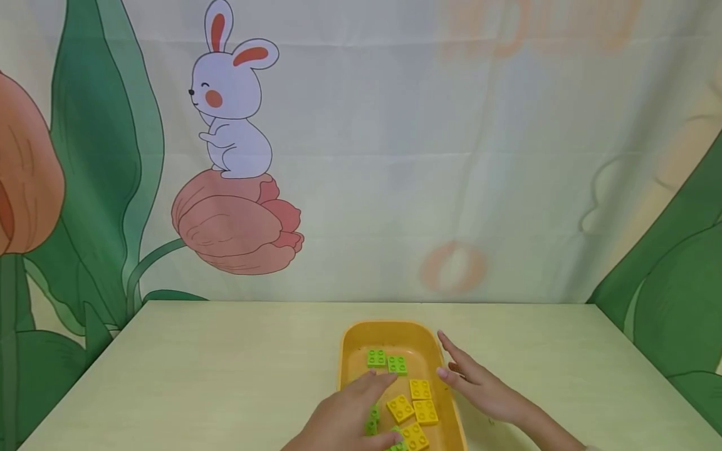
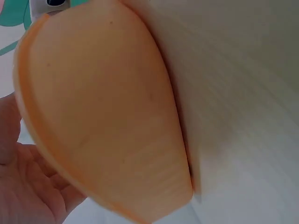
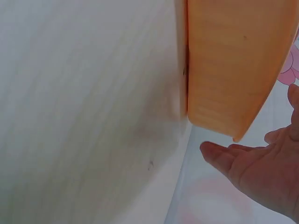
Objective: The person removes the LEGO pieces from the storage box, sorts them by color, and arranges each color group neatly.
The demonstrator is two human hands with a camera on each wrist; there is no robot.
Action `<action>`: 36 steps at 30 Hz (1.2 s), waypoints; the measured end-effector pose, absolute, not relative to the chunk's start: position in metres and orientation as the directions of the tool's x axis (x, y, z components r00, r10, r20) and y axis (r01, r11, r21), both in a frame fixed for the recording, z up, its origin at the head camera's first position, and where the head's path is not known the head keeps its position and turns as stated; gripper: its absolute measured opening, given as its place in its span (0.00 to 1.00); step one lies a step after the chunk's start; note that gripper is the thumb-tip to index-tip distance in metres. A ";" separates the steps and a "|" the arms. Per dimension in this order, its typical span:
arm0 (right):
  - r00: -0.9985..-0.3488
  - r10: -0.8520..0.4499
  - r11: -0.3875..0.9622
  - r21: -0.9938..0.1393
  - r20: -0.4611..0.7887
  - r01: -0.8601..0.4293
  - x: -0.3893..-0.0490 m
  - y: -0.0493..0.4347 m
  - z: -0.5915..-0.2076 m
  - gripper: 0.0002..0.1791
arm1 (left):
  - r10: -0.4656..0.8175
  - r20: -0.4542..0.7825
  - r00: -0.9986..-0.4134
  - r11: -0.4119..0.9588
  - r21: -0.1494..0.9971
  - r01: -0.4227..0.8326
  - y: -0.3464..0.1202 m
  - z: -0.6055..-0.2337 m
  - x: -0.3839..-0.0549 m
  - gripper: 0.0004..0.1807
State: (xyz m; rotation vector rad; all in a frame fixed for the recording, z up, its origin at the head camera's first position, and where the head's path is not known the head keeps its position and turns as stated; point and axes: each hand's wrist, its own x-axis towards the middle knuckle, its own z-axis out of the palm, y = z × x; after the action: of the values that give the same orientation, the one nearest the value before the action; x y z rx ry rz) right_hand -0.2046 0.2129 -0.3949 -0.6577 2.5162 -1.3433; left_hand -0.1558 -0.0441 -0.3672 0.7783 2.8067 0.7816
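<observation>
A yellow-orange tray [image 1: 420, 360] holds several toy building bricks with round studs. Two green bricks [image 1: 376, 358] lie side by side at its far end, and several yellow bricks [image 1: 425, 412] lie nearer on the right. My left hand [image 1: 341, 416] hovers over the tray's left side, fingers extended, partly hiding more green bricks [image 1: 372, 423]. Just outside the right rim, my right hand [image 1: 487, 391] is held with its fingers fairly straight and nothing in it. Both wrist views show the tray's outer wall [image 2: 103, 107] with a hand beside the rim; contact cannot be told.
The tray stands on a pale wooden table [image 1: 197, 376], whose surface stretches to both sides. Behind the far edge hangs a printed cloth [image 1: 361, 156] with a rabbit and tulips. A small dark mark [image 3: 151, 165] shows on the tabletop.
</observation>
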 end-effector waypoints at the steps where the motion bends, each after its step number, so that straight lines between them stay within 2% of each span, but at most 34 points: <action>1: -0.873 -0.487 0.468 -0.843 0.006 -0.267 -0.205 0.212 -0.396 0.35 | 0.512 -0.007 -0.859 0.735 0.521 0.434 -0.041 -0.368 -0.156 0.39; 9: -0.845 -0.532 0.440 -0.869 -0.049 -0.226 -0.206 0.210 -0.401 0.34 | 0.487 -0.193 -0.852 0.752 0.589 0.296 -0.024 -0.378 -0.164 0.29; 12: -0.841 -0.537 0.435 -0.877 -0.071 -0.204 -0.205 0.211 -0.402 0.34 | 0.472 -0.259 -0.843 0.749 0.622 0.228 -0.022 -0.381 -0.166 0.29; 19: -0.827 -0.551 0.394 -0.908 -0.108 -0.144 -0.206 0.214 -0.404 0.35 | 0.514 -0.246 -0.822 0.764 0.567 0.308 -0.021 -0.386 -0.169 0.24; 29: -0.840 -0.522 0.445 -0.888 -0.152 -0.116 -0.205 0.213 -0.404 0.36 | 0.486 -0.295 -0.822 0.753 0.620 0.222 -0.018 -0.388 -0.169 0.17; 33: -0.849 -0.502 0.459 -0.883 -0.163 -0.102 -0.204 0.212 -0.402 0.36 | 0.485 -0.285 -0.827 0.767 0.592 0.246 -0.016 -0.386 -0.170 0.16; 36: -0.850 -0.501 0.450 -0.888 -0.161 -0.097 -0.204 0.212 -0.403 0.36 | 0.491 -0.247 -0.836 0.768 0.575 0.281 -0.016 -0.383 -0.168 0.19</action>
State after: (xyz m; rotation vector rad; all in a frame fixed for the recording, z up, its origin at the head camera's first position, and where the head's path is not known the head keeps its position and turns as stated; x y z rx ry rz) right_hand -0.2039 0.2115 -0.4026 -0.5043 2.3036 -1.3719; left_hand -0.1684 -0.0156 -0.3828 0.5877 2.5770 0.7517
